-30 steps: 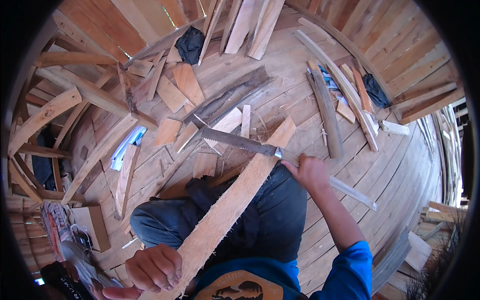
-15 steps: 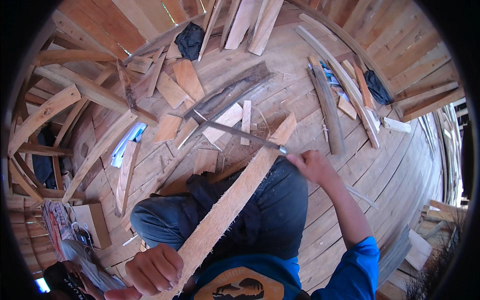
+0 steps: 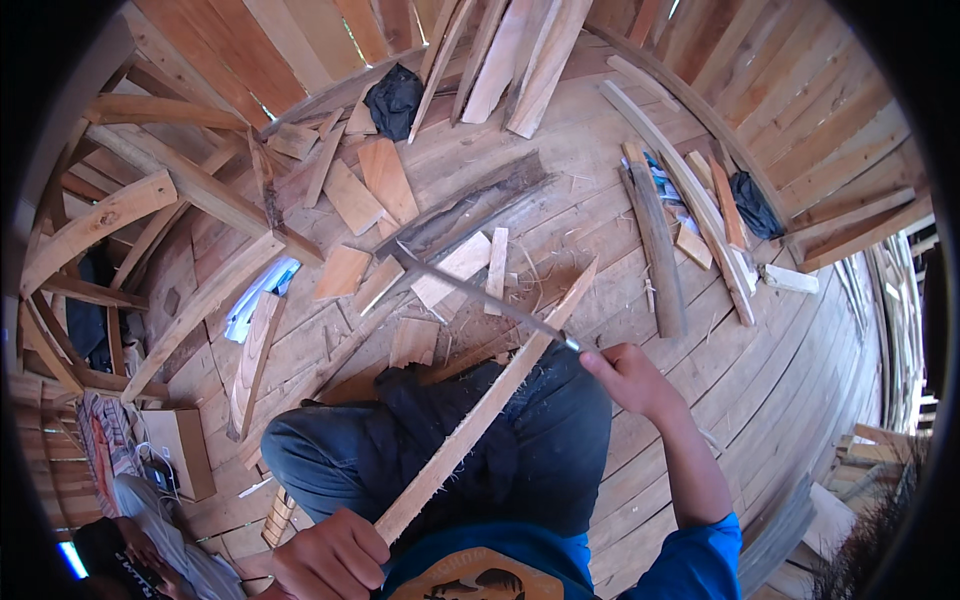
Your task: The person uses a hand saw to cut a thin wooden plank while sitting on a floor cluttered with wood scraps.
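Observation:
My left hand (image 3: pixel 335 556) is closed around the near end of a long, rough-sawn wooden strip (image 3: pixel 470 425). The strip slants away to the right above my lap, one narrow side turned up and its edges fuzzy with splinters. In my closed right hand (image 3: pixel 636 380) is a long, slightly curved knife (image 3: pixel 490 303) with a bright metal collar; my fingers hide its handle. The blade points to the far left and crosses the strip near its far end. Whether blade and wood touch, I cannot tell.
Offcuts (image 3: pixel 383 180) and shavings lie on the plank floor ahead, beside a dark bark slab (image 3: pixel 470 205). Long boards (image 3: pixel 690 200) lie to the right. A wooden frame (image 3: pixel 180 180) stands at the left, a cardboard box (image 3: pixel 180 452) below it. Another person (image 3: pixel 130 560) sits at the lower left.
The wooden strip has been tilted, showing a narrower side. My right hand and the knife have come slightly nearer to me; my left hand has shifted a little to the right.

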Action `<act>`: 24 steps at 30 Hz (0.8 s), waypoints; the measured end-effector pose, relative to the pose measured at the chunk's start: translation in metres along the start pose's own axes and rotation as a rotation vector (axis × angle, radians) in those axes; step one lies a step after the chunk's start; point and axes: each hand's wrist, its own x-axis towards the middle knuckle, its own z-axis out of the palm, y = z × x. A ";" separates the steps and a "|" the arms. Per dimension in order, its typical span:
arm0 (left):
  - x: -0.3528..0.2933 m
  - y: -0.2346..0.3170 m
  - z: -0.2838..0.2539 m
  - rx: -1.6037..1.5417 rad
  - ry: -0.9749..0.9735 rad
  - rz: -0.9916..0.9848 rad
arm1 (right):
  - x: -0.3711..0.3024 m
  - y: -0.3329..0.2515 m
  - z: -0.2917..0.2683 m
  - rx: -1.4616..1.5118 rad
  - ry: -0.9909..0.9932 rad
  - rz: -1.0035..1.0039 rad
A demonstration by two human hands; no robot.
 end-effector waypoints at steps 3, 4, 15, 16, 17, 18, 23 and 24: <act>0.004 -0.003 0.003 0.007 -0.069 0.006 | -0.003 0.000 0.000 -0.100 -0.048 -0.004; 0.003 -0.004 0.005 -0.003 -0.073 0.013 | -0.002 0.004 0.000 -0.127 -0.044 0.019; -0.002 -0.009 0.017 -0.013 -0.027 0.015 | -0.002 0.011 0.009 -0.230 0.078 -0.027; -0.003 -0.012 0.016 -0.028 -0.057 0.007 | 0.000 0.020 0.000 -0.248 0.083 0.019; -0.002 -0.014 0.015 -0.030 -0.082 -0.003 | 0.004 0.017 -0.005 -0.266 0.082 0.052; -0.001 -0.014 0.013 -0.029 -0.099 -0.003 | 0.000 0.012 -0.003 -0.290 0.109 0.052; 0.009 -0.014 0.016 -0.051 -0.093 0.075 | -0.022 -0.014 0.007 -0.303 0.079 -0.039; 0.012 -0.019 0.016 -0.084 -0.137 0.110 | -0.024 -0.013 0.010 -0.308 0.062 -0.053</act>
